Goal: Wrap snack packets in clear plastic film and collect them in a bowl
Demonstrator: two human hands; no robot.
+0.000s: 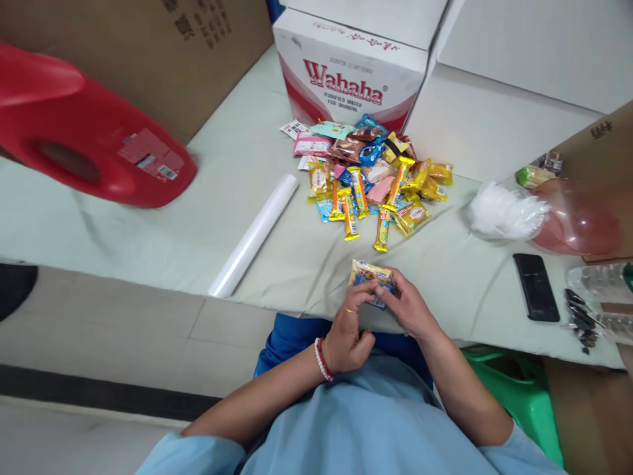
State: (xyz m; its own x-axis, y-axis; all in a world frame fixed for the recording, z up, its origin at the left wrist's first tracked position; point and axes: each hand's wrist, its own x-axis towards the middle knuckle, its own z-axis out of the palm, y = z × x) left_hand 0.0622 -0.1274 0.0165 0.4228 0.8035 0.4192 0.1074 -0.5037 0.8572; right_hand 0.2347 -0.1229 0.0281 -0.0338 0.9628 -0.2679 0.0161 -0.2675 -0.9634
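My right hand [408, 303] grips a small snack packet [370, 270] with a yellow top and a blue lower part, over the front edge of the table. Its thumb lies across the front of the wrapper. My left hand [352, 330] reaches over from the left, its fingers stretched out against the packet's front, the thumb standing apart below. The lower part of the packet is partly covered by fingers. Just beyond the hands lies a pile of wrapped snacks [378, 175], with several yellow-and-orange stick packs [358, 192] along its near side.
Left of the pile lies a white plastic roll [254, 236]; farther left stands a red jug [148, 165]. A Wahaha carton [346, 79] stands behind. To the right are a clear bag with white contents [507, 211], a phone [537, 287] and dark small items [583, 316]. A green stool [524, 396] is below.
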